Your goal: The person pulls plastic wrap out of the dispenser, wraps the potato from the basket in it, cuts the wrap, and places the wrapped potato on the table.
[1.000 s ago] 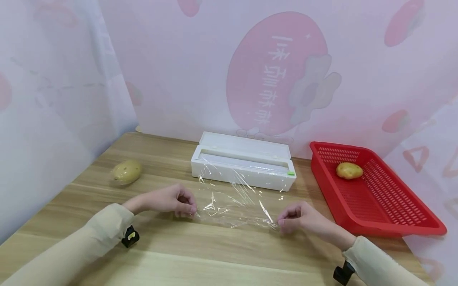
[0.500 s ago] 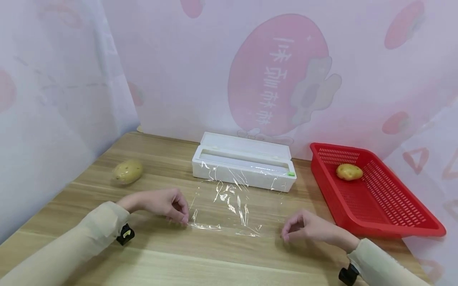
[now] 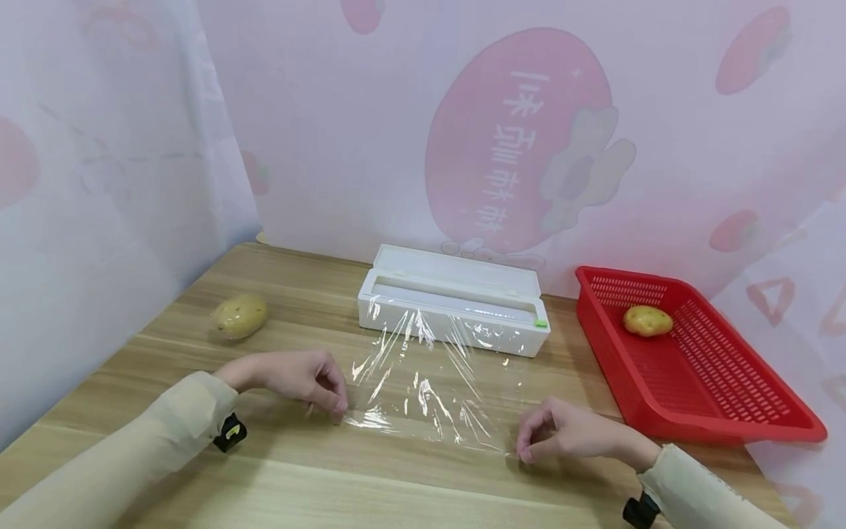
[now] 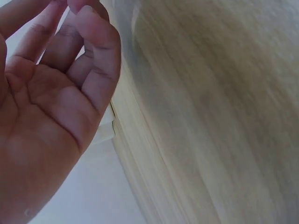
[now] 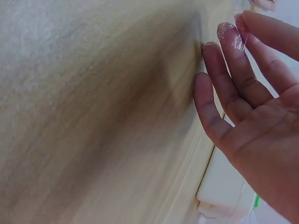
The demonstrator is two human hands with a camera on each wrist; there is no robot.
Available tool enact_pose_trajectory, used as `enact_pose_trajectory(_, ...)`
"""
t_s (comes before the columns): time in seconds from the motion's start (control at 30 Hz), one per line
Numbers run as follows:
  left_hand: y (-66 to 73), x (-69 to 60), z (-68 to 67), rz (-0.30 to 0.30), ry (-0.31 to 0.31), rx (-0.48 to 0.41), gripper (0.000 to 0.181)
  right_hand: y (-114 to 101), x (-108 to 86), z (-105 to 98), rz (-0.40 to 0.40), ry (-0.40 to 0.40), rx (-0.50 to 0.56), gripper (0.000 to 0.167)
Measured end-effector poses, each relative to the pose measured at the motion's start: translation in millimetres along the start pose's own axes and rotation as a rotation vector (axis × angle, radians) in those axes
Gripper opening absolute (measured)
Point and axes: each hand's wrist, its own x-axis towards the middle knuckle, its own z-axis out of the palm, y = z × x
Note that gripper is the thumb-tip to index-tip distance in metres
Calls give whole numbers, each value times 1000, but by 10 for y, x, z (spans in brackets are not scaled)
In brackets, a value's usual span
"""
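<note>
A sheet of clear film [image 3: 423, 397] stretches from the open white box [image 3: 456, 327] toward the person, with bright creases across it. The left hand [image 3: 297, 378] pinches its near left corner between thumb and finger; in the left wrist view that hand [image 4: 60, 84] shows its palm, with the fingertips cut off at the top. At the near right corner the right hand [image 3: 571, 433] pinches the film. The right wrist view shows film bunched at the fingertips [image 5: 232, 39] of the right hand [image 5: 261, 98], thumb against index finger.
A potato wrapped in film [image 3: 240, 317] lies on the wooden table [image 3: 317, 485] at the left. On the right, a red basket [image 3: 734, 426] holds one bare potato [image 3: 648, 321]. A printed curtain [image 3: 330, 132] hangs behind the table.
Both hands have moved toward the person and somewhat apart, the left one also a little leftward. The film between them has spread from a loose, bunched edge into a wider, flatter sheet.
</note>
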Motion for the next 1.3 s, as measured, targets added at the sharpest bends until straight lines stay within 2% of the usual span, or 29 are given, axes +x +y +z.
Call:
enact_pose_trajectory(0.13,-16,15,2,-54,35,-69,17,-3,-20,8,13,22,9,9)
enact_pose_trajectory(0.23,-28,26,4,-97,96,-89,15,15,-29,23,61,62,63,14)
enact_pose_trajectory(0.37,-7,46,9,-123,206,-31,8,41,-18,61,139,137,126,14)
enact_pose_trajectory(0.43,15,58,16,-129,243,21,7,43,-8,84,168,179,103,12)
enact_pose_trajectory(0.53,49,78,31,-125,258,94,12,26,8,115,193,218,63,18)
enact_pose_trajectory(0.63,69,108,51,-102,271,166,17,15,18,136,200,223,35,22)
enact_pose_trajectory(0.77,53,164,83,-82,322,207,25,9,31,169,193,233,16,23)
enact_pose_trajectory(0.87,16,203,101,-95,367,144,30,13,31,203,184,276,-20,21)
enact_pose_trajectory(0.97,-28,227,121,-121,413,-7,36,25,12,235,186,356,-55,18)
enact_pose_trajectory(1.07,-63,229,146,-135,451,-100,39,10,-21,232,224,457,-18,15)
enact_pose_trajectory(1.13,-74,223,164,-148,459,-110,40,-25,-46,197,258,517,41,17)
enact_pose_trajectory(1.2,-77,214,179,-160,461,-81,40,-76,-69,134,284,568,79,21)
enact_pose_trajectory(1.3,-60,211,191,-177,451,-53,41,-181,-118,14,307,639,76,24)
